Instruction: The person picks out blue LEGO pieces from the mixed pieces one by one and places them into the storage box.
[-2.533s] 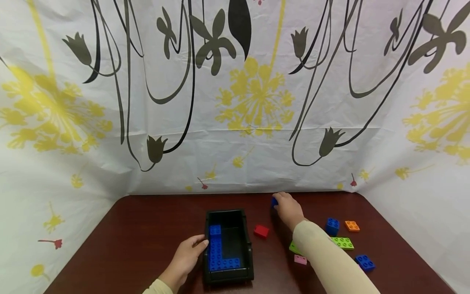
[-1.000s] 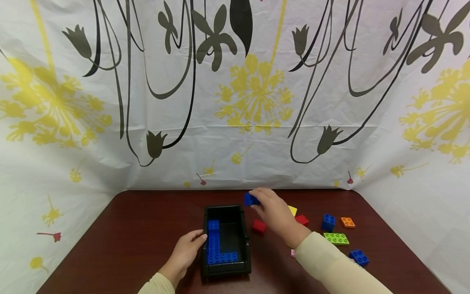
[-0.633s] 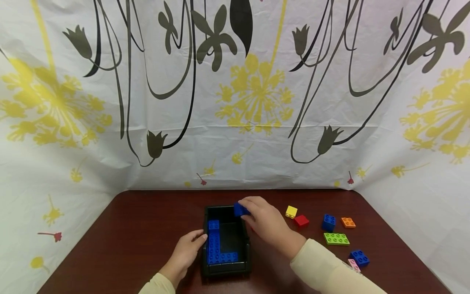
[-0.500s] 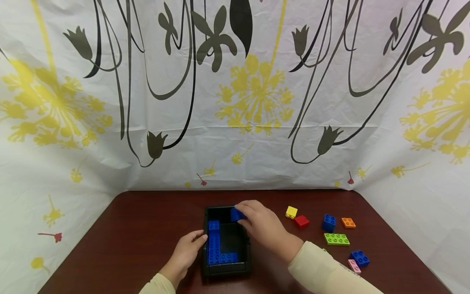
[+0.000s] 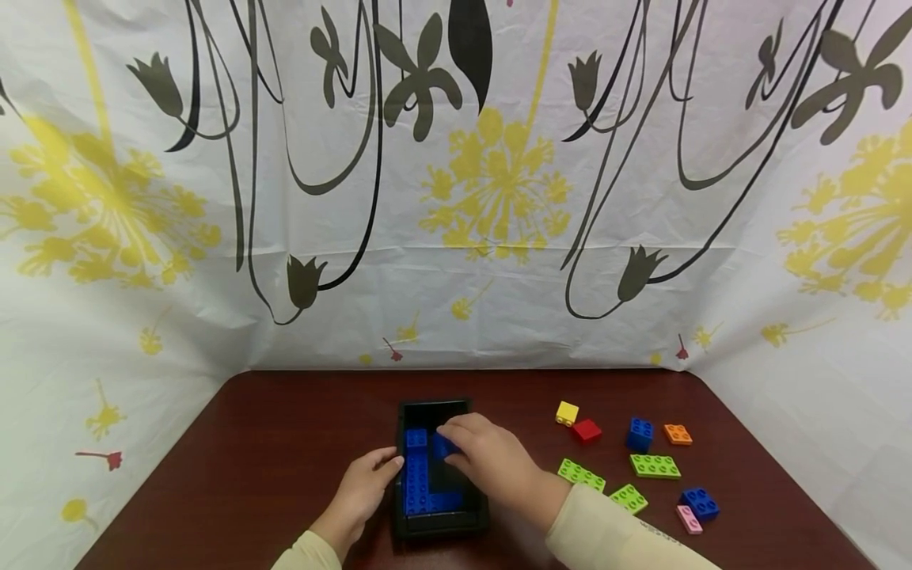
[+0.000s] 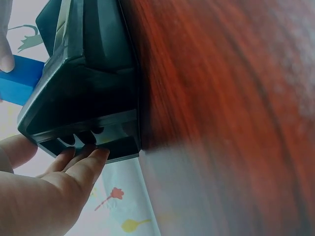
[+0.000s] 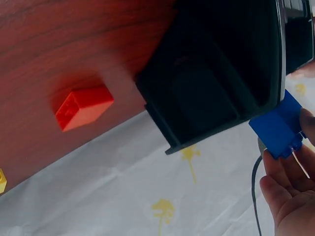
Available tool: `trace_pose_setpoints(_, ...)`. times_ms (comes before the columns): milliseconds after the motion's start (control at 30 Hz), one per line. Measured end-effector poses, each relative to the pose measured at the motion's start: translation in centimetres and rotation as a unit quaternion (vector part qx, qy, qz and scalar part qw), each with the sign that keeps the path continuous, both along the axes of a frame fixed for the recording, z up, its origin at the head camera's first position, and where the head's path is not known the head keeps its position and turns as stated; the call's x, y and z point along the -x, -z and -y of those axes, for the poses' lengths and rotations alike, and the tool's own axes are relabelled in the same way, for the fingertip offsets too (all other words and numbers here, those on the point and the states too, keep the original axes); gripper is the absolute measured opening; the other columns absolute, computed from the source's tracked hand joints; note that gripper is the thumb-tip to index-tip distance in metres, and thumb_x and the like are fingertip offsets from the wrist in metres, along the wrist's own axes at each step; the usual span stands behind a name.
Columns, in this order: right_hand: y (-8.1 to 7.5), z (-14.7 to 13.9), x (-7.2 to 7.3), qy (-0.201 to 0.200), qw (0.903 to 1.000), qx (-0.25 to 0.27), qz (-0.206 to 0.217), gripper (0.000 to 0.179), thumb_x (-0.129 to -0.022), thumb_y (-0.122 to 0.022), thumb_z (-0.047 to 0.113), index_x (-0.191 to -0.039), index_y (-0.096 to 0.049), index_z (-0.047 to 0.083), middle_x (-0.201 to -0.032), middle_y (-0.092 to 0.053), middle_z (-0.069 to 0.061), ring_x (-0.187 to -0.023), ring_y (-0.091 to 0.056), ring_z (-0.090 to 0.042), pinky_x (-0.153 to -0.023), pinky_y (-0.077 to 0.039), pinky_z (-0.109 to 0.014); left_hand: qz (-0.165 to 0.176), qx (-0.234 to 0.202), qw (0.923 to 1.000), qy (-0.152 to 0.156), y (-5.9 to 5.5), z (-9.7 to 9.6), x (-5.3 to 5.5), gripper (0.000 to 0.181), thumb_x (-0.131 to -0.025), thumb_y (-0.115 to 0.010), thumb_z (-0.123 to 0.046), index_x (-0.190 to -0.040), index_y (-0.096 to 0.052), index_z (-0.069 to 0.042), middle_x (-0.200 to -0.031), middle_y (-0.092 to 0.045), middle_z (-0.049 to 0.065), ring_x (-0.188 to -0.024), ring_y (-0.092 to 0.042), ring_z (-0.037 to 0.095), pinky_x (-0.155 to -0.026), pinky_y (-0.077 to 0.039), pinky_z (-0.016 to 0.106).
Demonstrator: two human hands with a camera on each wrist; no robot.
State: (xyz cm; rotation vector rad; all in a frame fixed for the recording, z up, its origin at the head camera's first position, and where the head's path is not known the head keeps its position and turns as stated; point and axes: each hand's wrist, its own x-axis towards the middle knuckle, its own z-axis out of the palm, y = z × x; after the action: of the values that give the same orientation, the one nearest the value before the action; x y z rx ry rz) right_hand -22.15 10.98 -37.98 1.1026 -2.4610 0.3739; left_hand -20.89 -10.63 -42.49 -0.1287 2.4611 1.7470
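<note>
My left hand (image 5: 363,487) grips the left side of a black plastic bin (image 5: 438,522), thumb at the rim and fingers against the outer wall. Several blue building bricks (image 5: 417,475) lie in the bin along its left side and near end. Over the bin, my right hand (image 5: 492,463) pinches another blue brick (image 5: 443,446) between thumb and fingers. In the left wrist view this blue brick (image 6: 19,81) shows above the rim. The right wrist view shows its studs facing my right hand (image 7: 295,191). Part of the bin's right inside is hidden by my right hand.
Right of the bin lie loose bricks: yellow (image 5: 567,413), red (image 5: 587,431), blue (image 5: 640,434), orange (image 5: 678,434), several green plates (image 5: 655,466), another blue (image 5: 701,503) and pink (image 5: 689,519). A patterned white sheet (image 5: 470,317) hangs behind the table (image 5: 306,427).
My right hand has taken the blue brick from the table's far side and carried it left, then nearer, over the bin. My left hand has kept its hold on the bin.
</note>
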Motion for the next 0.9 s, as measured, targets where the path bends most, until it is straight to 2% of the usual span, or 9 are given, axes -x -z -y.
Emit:
trace_pose_setpoints(400,1.3,1.0,-0.2,0.01,0.9984,-0.053,0.017,0.036,-0.086,-0.074,0.022,-0.119,-0.068,0.008,-0.114,-0.066,-0.004,-0.107,-0.062,-0.016,-0.082,-0.056,-0.027,0.0,-0.007,1.0,-0.001,0.0,0.1,0.0,0.052,-0.099,-0.054,-0.029,-0.137,-0.048,0.006,-0.14,-0.045,0.029,-0.126,-0.044,0.047,-0.094,-0.046,0.057)
trace_pose_setpoints(667,1.6,2.0,-0.1,0.032,0.9912,-0.123,0.037,0.035,-0.088,-0.072,0.024,-0.12,-0.067,0.01,-0.115,-0.066,-0.002,-0.109,-0.06,-0.014,-0.083,-0.055,-0.024,-0.01,-0.008,0.9999,0.001,0.0,0.1,-0.1,0.051,-0.099,-0.054,-0.029,-0.136,-0.049,0.006,-0.139,-0.046,0.03,-0.126,-0.045,0.047,-0.094,-0.046,0.056)
trace_pose_setpoints(900,1.9,2.5,0.1,0.053,0.9862,-0.153,0.036,0.035,-0.087,-0.074,0.025,-0.118,-0.068,0.012,-0.114,-0.066,0.0,-0.108,-0.061,-0.013,-0.083,-0.055,-0.024,-0.013,-0.008,0.9999,0.001,0.2,0.1,-0.1,0.051,-0.099,-0.055,-0.029,-0.136,-0.049,0.007,-0.138,-0.047,0.03,-0.123,-0.047,0.047,-0.092,-0.048,0.055)
